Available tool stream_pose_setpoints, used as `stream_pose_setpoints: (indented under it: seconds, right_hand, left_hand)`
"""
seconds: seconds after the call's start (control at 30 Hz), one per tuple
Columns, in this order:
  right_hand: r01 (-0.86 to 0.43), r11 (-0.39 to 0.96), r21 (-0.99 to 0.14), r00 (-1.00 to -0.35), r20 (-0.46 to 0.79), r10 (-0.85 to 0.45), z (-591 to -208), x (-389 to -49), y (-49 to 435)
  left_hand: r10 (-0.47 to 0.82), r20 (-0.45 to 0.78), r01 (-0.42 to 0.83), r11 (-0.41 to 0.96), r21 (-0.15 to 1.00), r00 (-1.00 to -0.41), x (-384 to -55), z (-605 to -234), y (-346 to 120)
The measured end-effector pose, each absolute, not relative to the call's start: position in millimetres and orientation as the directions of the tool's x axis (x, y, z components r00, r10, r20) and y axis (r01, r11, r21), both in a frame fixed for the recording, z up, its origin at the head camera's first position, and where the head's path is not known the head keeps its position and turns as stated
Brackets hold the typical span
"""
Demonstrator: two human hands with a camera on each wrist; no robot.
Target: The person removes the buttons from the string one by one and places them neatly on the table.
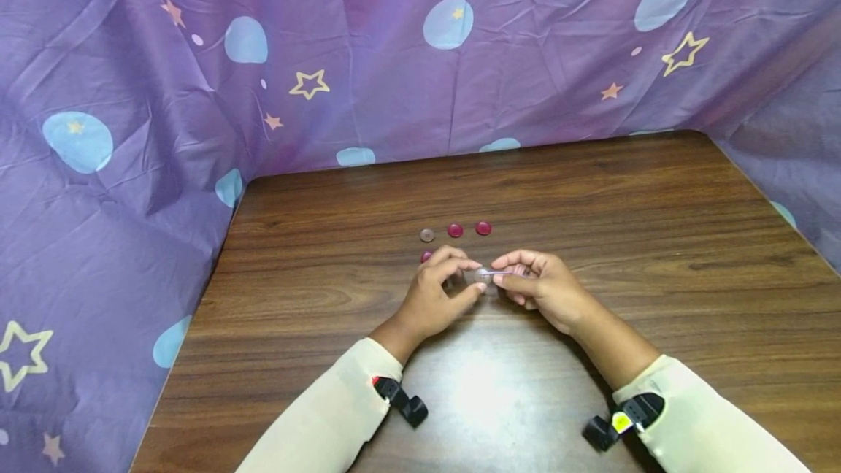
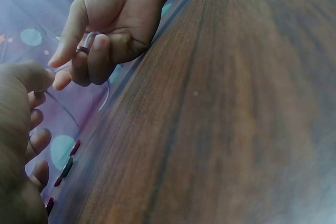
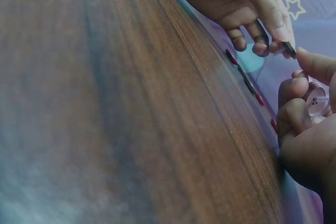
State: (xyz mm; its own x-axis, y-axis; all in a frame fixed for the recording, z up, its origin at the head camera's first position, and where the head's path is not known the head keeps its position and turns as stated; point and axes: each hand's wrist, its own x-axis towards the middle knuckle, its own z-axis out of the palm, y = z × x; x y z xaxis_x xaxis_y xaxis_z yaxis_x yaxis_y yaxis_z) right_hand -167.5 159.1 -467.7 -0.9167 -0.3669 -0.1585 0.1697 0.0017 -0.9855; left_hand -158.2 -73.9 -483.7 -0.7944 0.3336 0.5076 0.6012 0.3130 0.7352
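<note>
Thumb and forefinger of my left hand (image 1: 430, 298) pinch a small button, which shows dark and edge-on (image 3: 289, 50) in the right wrist view. Facing it, my right hand (image 1: 548, 290) pinches a thin pale purple cord (image 1: 502, 273) that reaches across to that button. More of the cord hangs below the hands as a loose strand (image 2: 105, 98) in the left wrist view. A pale pink button (image 3: 316, 100) sits within the curled fingers of the right hand. The fingertips of both hands are close together over the table.
Just beyond the hands, a brown button (image 1: 427, 235) and two crimson buttons (image 1: 455, 230) lie in a row on the wooden table (image 1: 315, 341). Another crimson button (image 1: 426, 256) is partly covered by the left hand. A purple patterned cloth (image 1: 394, 57) hangs behind the table.
</note>
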Motion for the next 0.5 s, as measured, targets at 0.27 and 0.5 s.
stream_pose_setpoints:
  seconds: [0.27,0.5]
  right_hand:
    - [0.154,-0.025,-0.988,-0.922,-0.135,-0.364,-468.2,-167.0,158.6]
    - [0.141,-0.017,-0.990,-0.930,-0.127,-0.345,-467.7,-166.8,159.1]
  left_hand:
    - [0.335,0.505,0.600,0.315,0.736,-0.795,-157.9,-483.1,-74.0]
    - [0.334,0.509,0.602,0.316,0.733,-0.794,-157.9,-483.3,-74.3]
